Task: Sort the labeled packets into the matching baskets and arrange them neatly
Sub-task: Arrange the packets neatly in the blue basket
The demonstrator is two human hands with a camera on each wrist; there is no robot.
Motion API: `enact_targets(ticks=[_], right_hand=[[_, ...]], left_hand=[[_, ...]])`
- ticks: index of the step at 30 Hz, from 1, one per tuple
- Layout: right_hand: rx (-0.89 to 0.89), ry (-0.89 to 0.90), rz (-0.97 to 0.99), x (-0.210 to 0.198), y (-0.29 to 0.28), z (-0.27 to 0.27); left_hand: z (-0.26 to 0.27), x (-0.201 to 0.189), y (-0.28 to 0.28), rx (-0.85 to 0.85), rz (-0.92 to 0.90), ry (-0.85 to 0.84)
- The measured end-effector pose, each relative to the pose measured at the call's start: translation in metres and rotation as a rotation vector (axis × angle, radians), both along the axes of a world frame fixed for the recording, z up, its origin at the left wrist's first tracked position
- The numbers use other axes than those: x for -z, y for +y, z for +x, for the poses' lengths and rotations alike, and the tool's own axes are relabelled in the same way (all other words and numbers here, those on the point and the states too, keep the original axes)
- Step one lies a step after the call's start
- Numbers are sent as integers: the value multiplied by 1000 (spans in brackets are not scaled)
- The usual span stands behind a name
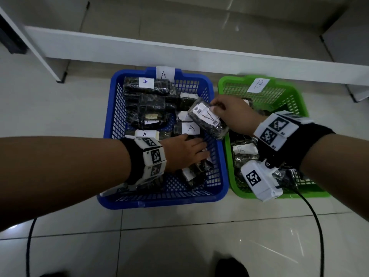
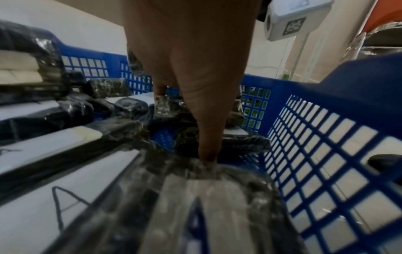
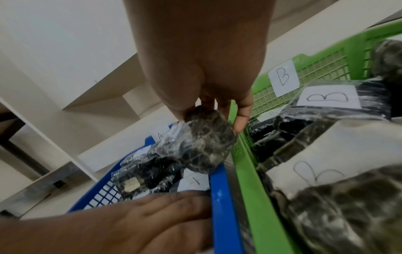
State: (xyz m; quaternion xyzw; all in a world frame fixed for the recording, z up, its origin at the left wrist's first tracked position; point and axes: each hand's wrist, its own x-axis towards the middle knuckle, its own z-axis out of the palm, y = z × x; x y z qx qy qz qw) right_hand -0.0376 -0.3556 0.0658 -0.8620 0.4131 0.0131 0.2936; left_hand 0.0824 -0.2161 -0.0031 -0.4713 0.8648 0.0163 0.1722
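A blue basket tagged A stands left of a green basket tagged B. Both hold dark plastic-wrapped packets with white letter labels. My right hand pinches one end of a packet labelled A and holds it tilted over the blue basket's right rim. In the right wrist view the held packet hangs above the blue rim, with B packets in the green basket. My left hand lies flat on A packets; its straight fingers press the wrapping beside an A label.
Both baskets sit on a pale tiled floor. A white shelf beam runs just behind them. Black cables trail from both wrists across the floor. A dark shoe shows at the bottom edge.
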Motion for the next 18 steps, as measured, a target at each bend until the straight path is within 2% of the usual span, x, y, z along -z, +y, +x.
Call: enact_targets(ticks=[3,5,7,18], right_hand=[[-29,8,-49,0,3,-1],[-40,12,-56,-1,6,-1],[-54,23,-70,-2,7,-1],[-114,121,8,-13,10,-3]], left_hand=[[3,1,-7,100,20,-75],[3,-6,-6,110,43,-105],[3,-9,-5,106,6,-73],[6,-15,-8,129,74,2]])
